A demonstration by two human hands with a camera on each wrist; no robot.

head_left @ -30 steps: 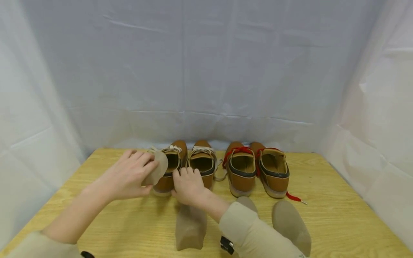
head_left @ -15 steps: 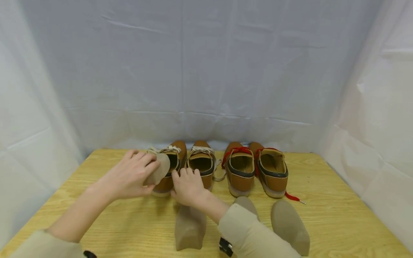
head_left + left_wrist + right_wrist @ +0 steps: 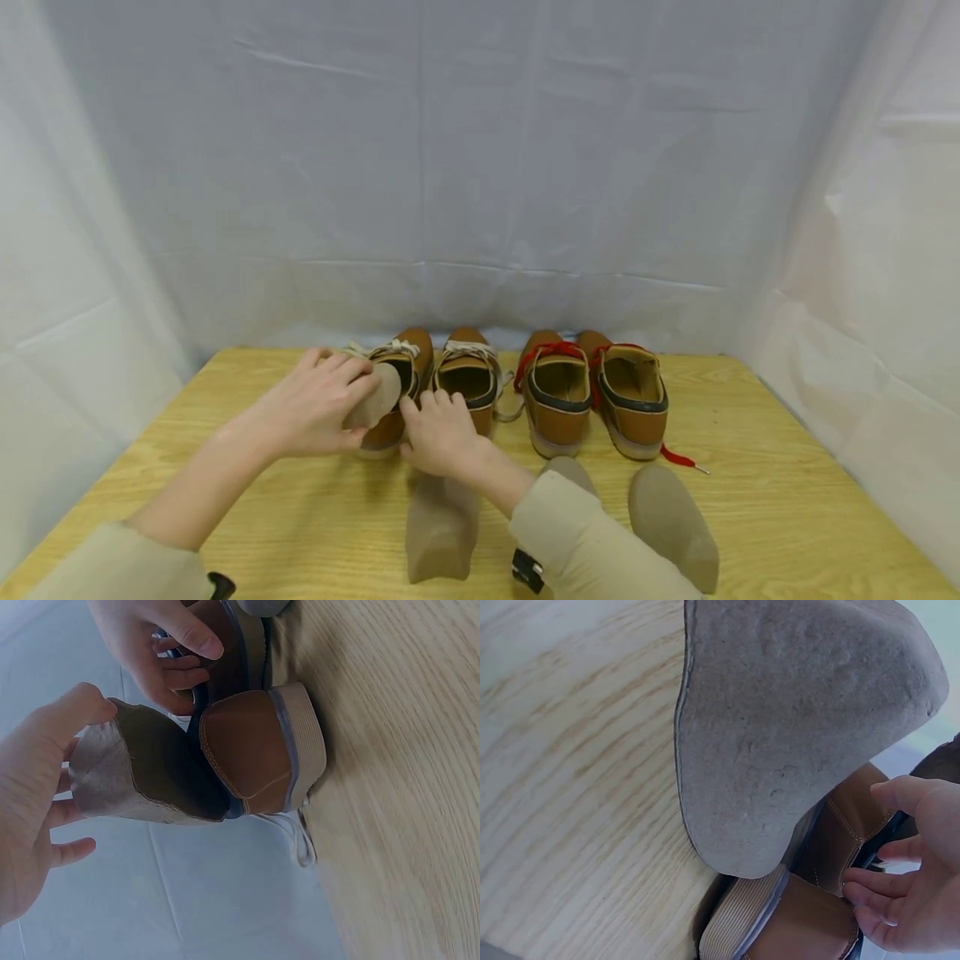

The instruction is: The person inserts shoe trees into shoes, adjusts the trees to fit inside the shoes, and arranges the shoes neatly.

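In the left hand (image 3: 318, 408) is a grey-beige moulded-pulp shoe insert (image 3: 380, 397), gripped with the thumb on one side and the fingers on the other. Its end meets the opening of the leftmost brown shoe (image 3: 384, 432), which has cream laces; in the left wrist view the insert (image 3: 112, 769) is tilted and its hollow side shows. The right hand (image 3: 442, 433) rests between this shoe and a second cream-laced shoe (image 3: 467, 354), its fingertips touching around the collars. In the right wrist view its thumb and fingers are apart.
To the right stand two brown shoes with red laces (image 3: 558, 429) (image 3: 637, 433). More pulp inserts lie on the wooden table (image 3: 787, 500): one below the right hand (image 3: 442, 533), one partly behind the right sleeve (image 3: 570, 475), one at right (image 3: 672, 529). White sheeting (image 3: 480, 167) encloses the back and sides.
The left hand has moved slightly to the right with the insert, whose end has come nearer the leftmost shoe's opening. The right hand has stayed almost in place.
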